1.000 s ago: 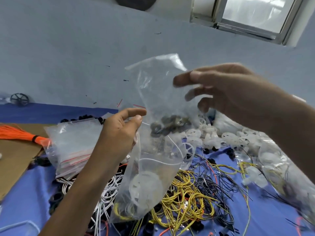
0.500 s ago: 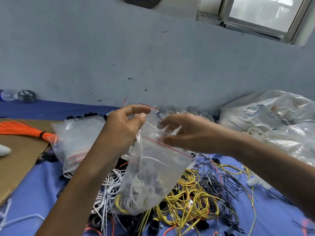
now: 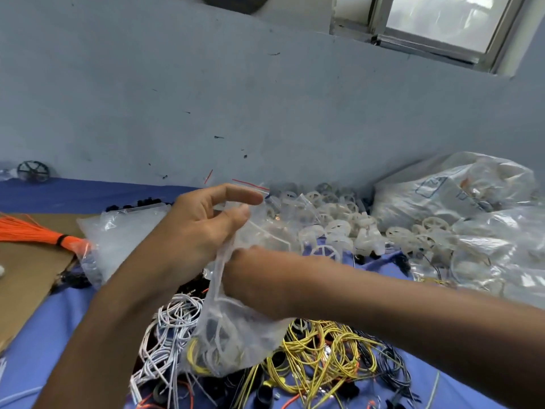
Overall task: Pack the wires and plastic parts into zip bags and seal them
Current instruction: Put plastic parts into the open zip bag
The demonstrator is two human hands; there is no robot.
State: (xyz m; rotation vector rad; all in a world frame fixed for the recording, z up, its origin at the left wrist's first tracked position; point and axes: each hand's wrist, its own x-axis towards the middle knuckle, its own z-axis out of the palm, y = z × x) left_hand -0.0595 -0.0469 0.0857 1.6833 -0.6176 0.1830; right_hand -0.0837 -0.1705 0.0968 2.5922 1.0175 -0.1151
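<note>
The left hand (image 3: 200,231) pinches the zip bag (image 3: 236,338) by its mouth edge. The right hand (image 3: 259,276) is sunk inside the bag, its grip unreadable, above yellow wires (image 3: 324,349) crowding the tabletop (image 3: 44,335).

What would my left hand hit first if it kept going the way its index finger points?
Probably the white plastic wheels. Your left hand, pinching the zip bag, points its index finger right, toward them. Depth is unclear, so it might pass above them.

We see a glossy clear plastic zip bag (image 3: 236,335), smooth plastic-sheathed yellow wires (image 3: 324,348), translucent white plastic wheels (image 3: 339,228), matt blue cloth (image 3: 38,335) and brown cardboard (image 3: 23,276).
</note>
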